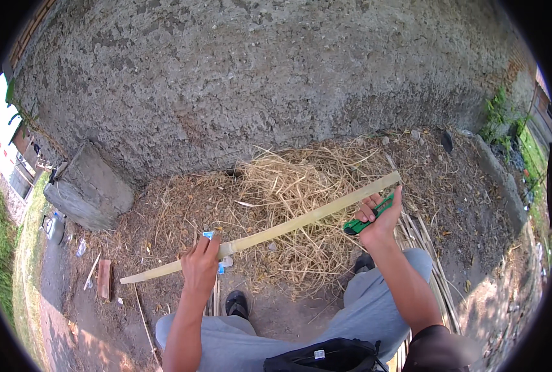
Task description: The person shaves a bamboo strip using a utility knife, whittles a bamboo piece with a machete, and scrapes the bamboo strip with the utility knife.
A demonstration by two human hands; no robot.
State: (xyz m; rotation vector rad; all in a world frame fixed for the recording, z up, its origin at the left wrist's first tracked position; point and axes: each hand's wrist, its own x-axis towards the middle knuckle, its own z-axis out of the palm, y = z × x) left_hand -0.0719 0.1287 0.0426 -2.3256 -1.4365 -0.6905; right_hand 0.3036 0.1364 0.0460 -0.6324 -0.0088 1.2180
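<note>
A long, pale yellow bamboo strip (313,216) slants across in front of me, its right end higher than its left. My left hand (200,265) is closed around it near a joint. A blue and white scrap (226,263) shows beside those fingers; its kind is unclear. My right hand (382,228) is turned palm up, its fingers curled on a green utility knife (355,225). The right thumb points up close to the strip's right end; whether they touch I cannot tell. The knife lies below the strip, apart from it.
Under the strip lies a heap of straw-coloured shavings (282,186) against a rough grey wall (276,80). More bamboo strips (434,266) lie by my right leg. A stone block (93,189), a metal kettle (55,229) and a reddish brick (104,280) are at left.
</note>
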